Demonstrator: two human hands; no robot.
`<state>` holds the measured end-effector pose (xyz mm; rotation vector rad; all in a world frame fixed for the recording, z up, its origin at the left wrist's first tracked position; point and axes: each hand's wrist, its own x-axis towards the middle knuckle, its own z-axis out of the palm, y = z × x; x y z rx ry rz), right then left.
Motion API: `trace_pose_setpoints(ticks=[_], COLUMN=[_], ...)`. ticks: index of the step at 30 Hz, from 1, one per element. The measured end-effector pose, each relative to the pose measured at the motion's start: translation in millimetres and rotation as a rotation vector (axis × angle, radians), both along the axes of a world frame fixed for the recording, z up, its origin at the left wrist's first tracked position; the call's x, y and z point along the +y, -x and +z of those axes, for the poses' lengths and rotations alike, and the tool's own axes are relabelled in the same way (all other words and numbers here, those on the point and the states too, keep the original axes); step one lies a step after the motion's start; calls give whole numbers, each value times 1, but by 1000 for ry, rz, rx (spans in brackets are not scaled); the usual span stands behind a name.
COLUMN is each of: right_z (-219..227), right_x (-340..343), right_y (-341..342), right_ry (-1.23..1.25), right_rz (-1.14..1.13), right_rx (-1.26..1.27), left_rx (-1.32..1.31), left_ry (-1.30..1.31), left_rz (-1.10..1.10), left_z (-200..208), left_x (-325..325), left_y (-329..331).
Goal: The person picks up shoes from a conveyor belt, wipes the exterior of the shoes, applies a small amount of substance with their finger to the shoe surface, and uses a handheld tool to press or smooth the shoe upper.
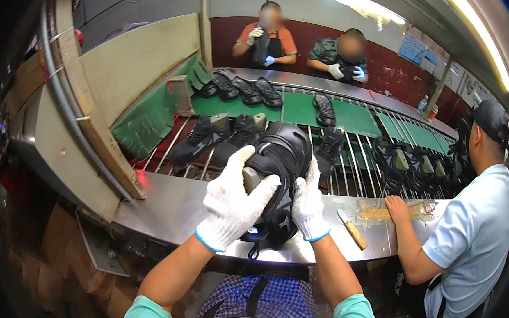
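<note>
A black shoe (286, 157) is held up between my two gloved hands, over the near metal edge of the conveyor line. My left hand (234, 201), in a white knit glove with a blue cuff, grips its left side, the thumb lying across the upper. Against the right side presses my right hand (308, 199), gloved alike. A pale grey-green shoe last (251, 178) shows at the shoe's opening beside my left fingers. A dark loop hangs from the lower end. Right of my right hand, a wooden-handled knife (352, 230) lies on the metal ledge (329, 236).
Black shoes (198, 138) on lasts rest on the rods behind my hands; more stand on green belt sections (301, 112) and farther right (409, 164). Two gloved co-workers handle shoes across the line. Another person in light blue (468, 221) stands close at right. A wooden post (88, 111) rises at left.
</note>
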<state>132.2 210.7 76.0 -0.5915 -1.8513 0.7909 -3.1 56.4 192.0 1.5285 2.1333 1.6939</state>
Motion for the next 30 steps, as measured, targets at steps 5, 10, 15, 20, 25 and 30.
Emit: trace_pose_setpoints(ticks=[5, 10, 15, 20, 25, 30], right_z=[39, 62, 73, 103, 110, 94], right_x=[12, 13, -16, -72, -123, -149], right_y=[-22, -101, -192, -246, -253, -250], right_ry=[-117, -360, -80, -31, 146, 277], right_rz=[-81, -244, -198, -269, -305, -213], right_rx=[179, -47, -226, -550, -797, -835], left_rx=[265, 268, 368, 581, 610, 594], left_ry=[-189, -100, -71, -355, -510, -495], left_rz=[-136, -403, -647, -602, -740, -948], left_z=[-1, 25, 14, -38, -83, -105], left_x=[15, 22, 22, -1, -23, -46], left_y=[-27, -71, -112, -156, -172, -150])
